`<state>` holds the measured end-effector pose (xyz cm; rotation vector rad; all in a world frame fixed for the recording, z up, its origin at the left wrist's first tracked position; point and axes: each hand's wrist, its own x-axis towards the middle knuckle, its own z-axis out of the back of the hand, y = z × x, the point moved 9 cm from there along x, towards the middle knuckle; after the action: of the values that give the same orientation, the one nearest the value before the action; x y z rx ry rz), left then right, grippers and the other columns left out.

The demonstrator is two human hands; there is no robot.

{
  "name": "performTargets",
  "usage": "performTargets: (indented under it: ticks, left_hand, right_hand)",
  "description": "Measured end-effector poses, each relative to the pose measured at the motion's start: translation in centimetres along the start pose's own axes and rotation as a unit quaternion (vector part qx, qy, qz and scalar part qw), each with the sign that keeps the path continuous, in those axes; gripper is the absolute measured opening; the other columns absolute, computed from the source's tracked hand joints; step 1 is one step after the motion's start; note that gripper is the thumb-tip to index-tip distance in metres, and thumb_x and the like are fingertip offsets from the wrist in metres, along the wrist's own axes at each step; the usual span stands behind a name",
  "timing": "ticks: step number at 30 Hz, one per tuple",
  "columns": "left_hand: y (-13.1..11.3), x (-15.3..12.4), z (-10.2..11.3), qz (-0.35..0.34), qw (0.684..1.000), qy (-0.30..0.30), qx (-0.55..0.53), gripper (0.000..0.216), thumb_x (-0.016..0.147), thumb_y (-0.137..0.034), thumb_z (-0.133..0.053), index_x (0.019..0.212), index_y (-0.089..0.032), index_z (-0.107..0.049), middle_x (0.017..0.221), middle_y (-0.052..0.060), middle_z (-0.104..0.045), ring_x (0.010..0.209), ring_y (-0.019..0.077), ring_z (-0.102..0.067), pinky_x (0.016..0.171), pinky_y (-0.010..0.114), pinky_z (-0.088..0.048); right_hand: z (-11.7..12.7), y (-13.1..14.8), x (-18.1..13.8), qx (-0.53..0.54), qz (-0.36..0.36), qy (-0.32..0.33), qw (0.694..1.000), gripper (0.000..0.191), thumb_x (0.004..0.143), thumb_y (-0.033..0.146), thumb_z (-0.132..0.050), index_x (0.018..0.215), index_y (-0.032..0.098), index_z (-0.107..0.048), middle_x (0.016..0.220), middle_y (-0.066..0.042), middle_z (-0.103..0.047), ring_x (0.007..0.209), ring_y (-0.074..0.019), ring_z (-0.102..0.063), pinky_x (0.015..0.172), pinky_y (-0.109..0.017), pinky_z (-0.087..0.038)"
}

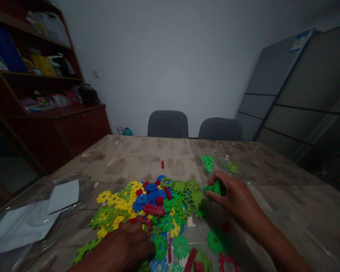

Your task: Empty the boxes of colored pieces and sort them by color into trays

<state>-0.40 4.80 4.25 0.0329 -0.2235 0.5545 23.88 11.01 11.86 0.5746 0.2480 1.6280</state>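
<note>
A heap of plastic interlocking toy pieces [153, 202] in yellow, blue, green and red lies on the table. Raised at the heap's right side, my right hand [229, 190] is closed around a few green notched pieces [216, 187]. My left hand [127, 243] is low on the near side of the heap, its fingers curled down among the pieces; what they grip, if anything, is hidden. Beside those fingertips is a green notched disc [160, 246], and a red curved piece [147, 223] lies just beyond the hand.
Beyond my right hand, a clear plastic tray [200, 160] holds green pieces [207, 164] and yellow-green pieces [232, 167]. Clear packaging with white card [64, 196] lies on the left. One red stick [163, 164] sits alone mid-table. Two grey chairs [167, 124] stand at the far edge.
</note>
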Motion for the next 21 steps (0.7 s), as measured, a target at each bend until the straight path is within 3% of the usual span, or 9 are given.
performTargets:
  ticks: [3,5,9,12,14,17,21]
  left_hand:
    - [0.6,0.3,0.6,0.000,0.999,-0.019,-0.038,0.026,0.108,-0.029,-0.038,0.103,-0.029,-0.064,0.076,-0.001,-0.070,0.072,0.0177,-0.062,0.071,0.027,-0.046]
    - [0.9,0.5,1.0,-0.003,0.997,-0.030,-0.077,0.027,0.107,-0.031,-0.037,0.103,-0.029,-0.064,0.078,0.000,-0.071,0.074,0.0177,-0.064,0.071,0.026,-0.048]
    - [1.6,0.3,1.6,0.026,0.988,-0.045,-0.149,0.023,0.103,-0.022,-0.044,0.117,-0.030,-0.060,0.106,0.001,-0.075,0.094,0.0186,-0.069,0.084,0.027,-0.053]
    - [1.6,0.0,2.7,0.047,0.984,-0.071,-0.157,0.032,0.100,-0.017,-0.047,0.126,-0.033,-0.056,0.124,0.000,-0.071,0.109,0.0199,-0.067,0.093,0.030,-0.055]
    - [1.2,0.0,3.5,0.047,0.984,-0.076,-0.155,0.034,0.101,-0.017,-0.047,0.131,-0.034,-0.053,0.133,0.001,-0.067,0.117,0.0207,-0.064,0.098,0.032,-0.055]
    - [0.4,0.4,4.0,0.031,0.983,-0.064,-0.168,0.033,0.103,-0.018,-0.048,0.132,-0.034,-0.053,0.137,0.002,-0.064,0.123,0.0200,-0.061,0.103,0.033,-0.052]
    - [-2.5,0.6,0.8,-0.026,0.975,-0.003,-0.220,0.041,0.098,-0.021,-0.062,0.136,-0.034,-0.053,0.139,0.002,-0.065,0.125,0.0234,-0.060,0.108,0.039,-0.050]
  right_hand:
    - [3.8,-3.6,3.9,-0.062,-0.032,-0.069,0.995,0.011,0.078,0.027,-0.070,0.085,0.023,-0.063,0.065,0.002,-0.064,0.060,-0.0181,-0.060,0.056,-0.026,-0.034]
    - [5.0,-5.8,6.6,-0.081,-0.054,-0.093,0.991,0.013,0.077,0.026,-0.072,0.085,0.021,-0.063,0.068,0.001,-0.065,0.062,-0.0181,-0.060,0.056,-0.026,-0.033]
    - [4.6,-9.3,10.8,-0.093,-0.098,-0.099,0.986,0.009,0.080,0.020,-0.071,0.083,0.017,-0.063,0.074,-0.002,-0.067,0.066,-0.0170,-0.061,0.058,-0.026,-0.037]
    - [3.4,-11.0,12.4,-0.091,-0.126,-0.077,0.985,0.013,0.087,0.026,-0.071,0.091,0.015,-0.065,0.081,-0.001,-0.068,0.067,-0.0150,-0.062,0.062,-0.028,-0.046]
    - [3.1,-11.6,13.1,-0.087,-0.133,-0.063,0.985,0.018,0.091,0.032,-0.069,0.097,0.015,-0.065,0.087,-0.001,-0.069,0.071,-0.0152,-0.064,0.069,-0.032,-0.052]
    - [3.7,-11.4,13.6,-0.074,-0.118,-0.050,0.989,0.014,0.092,0.027,-0.065,0.095,0.013,-0.069,0.091,-0.009,-0.073,0.085,-0.0222,-0.069,0.079,-0.038,-0.053]
    - [4.6,-8.5,10.9,-0.023,-0.070,-0.014,0.997,0.022,0.092,0.021,-0.055,0.103,0.012,-0.071,0.098,-0.013,-0.076,0.090,-0.0248,-0.072,0.078,-0.035,-0.054]
